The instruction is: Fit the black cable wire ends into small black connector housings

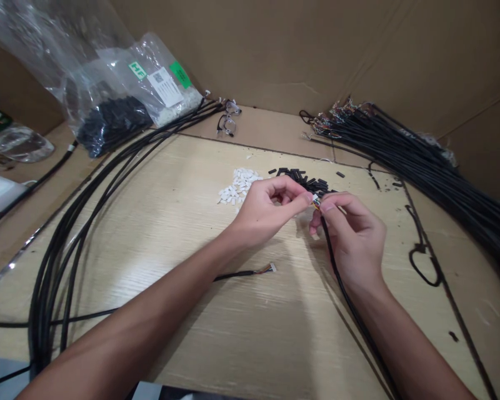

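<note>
Between thumb and fingertip my left hand [270,205] pinches a small white connector [315,198]. Thin coloured wires run from it into the end of a black cable [332,258]. My right hand [354,233] is closed on the wires and the cable end, close beside the left fingertips. From there the cable hangs down past my right wrist to the bottom edge. Just beyond my hands lie a pile of white connector housings [239,184] and a pile of short black tubes [304,179]. Under my left forearm another cable ends in a white connector [273,267].
Black cables [66,239] curve along the left side. A thick bundle of cables [425,161] with bare wire ends lies at the right. Clear plastic bags [116,105], eyeglasses [228,119] and a bottle [16,139] are at the back and left. Cardboard walls [300,50] enclose the table.
</note>
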Demonstrator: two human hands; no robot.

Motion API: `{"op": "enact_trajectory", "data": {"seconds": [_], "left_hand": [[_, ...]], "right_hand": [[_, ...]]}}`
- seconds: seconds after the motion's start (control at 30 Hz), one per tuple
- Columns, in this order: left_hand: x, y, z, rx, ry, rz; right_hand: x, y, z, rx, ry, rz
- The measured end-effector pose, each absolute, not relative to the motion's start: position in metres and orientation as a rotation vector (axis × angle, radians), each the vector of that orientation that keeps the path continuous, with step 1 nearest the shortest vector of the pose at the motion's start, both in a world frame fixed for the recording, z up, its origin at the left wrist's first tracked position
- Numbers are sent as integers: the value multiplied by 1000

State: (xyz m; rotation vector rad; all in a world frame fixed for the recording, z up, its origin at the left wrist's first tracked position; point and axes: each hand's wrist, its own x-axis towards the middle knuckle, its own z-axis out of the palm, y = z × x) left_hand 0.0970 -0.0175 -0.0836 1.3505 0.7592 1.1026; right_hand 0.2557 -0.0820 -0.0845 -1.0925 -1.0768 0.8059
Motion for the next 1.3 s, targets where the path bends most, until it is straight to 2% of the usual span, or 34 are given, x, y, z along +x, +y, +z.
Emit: {"op": "enact_trajectory", "data": {"seconds": [0.17,0.3,0.63,1.3], "left_hand": [[96,-16,-83,1293,761,1089],[96,-18,-80,1226,679,1034],[97,-17,-84,1407,780,1131],[96,-17,-83,1395,787,1106]], "right_hand": [[262,-80,-79,-1039,-1055,1124],[262,-80,-77,-994,-1063,1205],[253,-81,-83,-1056,-1218,788],[259,-87,-79,-1175,-1486,450]]}}
